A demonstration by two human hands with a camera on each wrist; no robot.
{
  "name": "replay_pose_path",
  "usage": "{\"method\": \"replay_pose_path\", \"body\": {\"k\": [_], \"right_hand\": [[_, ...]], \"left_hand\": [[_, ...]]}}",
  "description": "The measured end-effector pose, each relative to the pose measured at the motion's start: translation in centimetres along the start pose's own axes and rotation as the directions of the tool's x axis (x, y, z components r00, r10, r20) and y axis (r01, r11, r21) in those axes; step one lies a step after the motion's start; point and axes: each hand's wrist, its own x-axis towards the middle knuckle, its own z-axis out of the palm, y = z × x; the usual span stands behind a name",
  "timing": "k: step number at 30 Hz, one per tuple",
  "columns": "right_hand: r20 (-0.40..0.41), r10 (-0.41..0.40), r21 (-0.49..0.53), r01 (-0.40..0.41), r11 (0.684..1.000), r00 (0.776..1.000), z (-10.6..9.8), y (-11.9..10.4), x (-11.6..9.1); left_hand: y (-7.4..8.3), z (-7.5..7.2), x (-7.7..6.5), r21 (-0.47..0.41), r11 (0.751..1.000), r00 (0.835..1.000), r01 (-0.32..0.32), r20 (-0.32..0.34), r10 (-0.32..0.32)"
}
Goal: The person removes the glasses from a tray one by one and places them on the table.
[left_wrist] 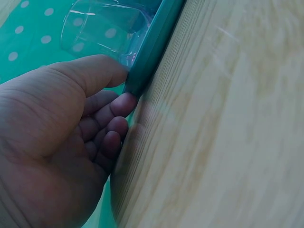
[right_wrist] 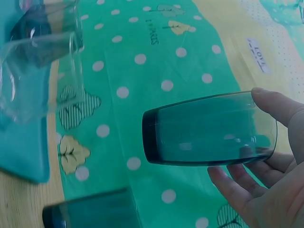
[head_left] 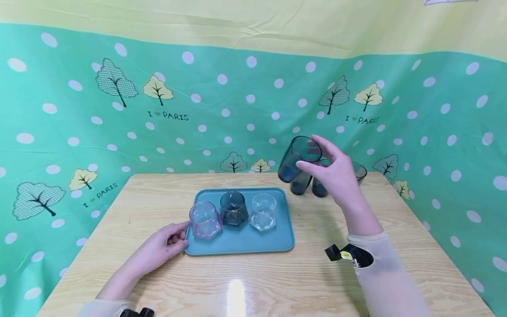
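Note:
My right hand (head_left: 336, 180) holds a tall dark tinted drinking glass (head_left: 296, 160) near its rim, thumb on one side and fingers on the other. The glass is tilted and raised above the table, its thick base (right_wrist: 150, 136) pointing down and to the left in the head view. With thumb and curled fingers, my left hand (head_left: 164, 246) grips the left edge of a blue tray (head_left: 241, 246). On that tray stand three short faceted glasses: a pinkish one (head_left: 205, 222), a dark grey one (head_left: 234, 210) and a clear one (head_left: 263, 213).
More tall dark glasses (head_left: 319, 187) stand at the back right of the wooden table (head_left: 245, 286), partly hidden behind my right hand and the raised glass. A green dotted cloth (head_left: 222, 110) hangs behind the table and along its sides.

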Motion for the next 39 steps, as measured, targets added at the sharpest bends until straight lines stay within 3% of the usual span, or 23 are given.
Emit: {"method": "replay_pose_path", "body": {"k": [17, 39], "right_hand": [[-0.039, 0.110, -0.199, -0.115, 0.973, 0.993, -6.2, 2.4, -1.1], [-0.039, 0.223, -0.298, -0.224, 0.928, 0.974, -11.5, 6.0, -2.5]], "left_hand": [[-0.3, -0.1, 0.2, 0.015, 0.999, 0.999, -0.041, -0.003, 0.041], [-0.2, -0.4, 0.1, -0.001, 1.000, 1.000, -0.016, 0.009, 0.016]]}}
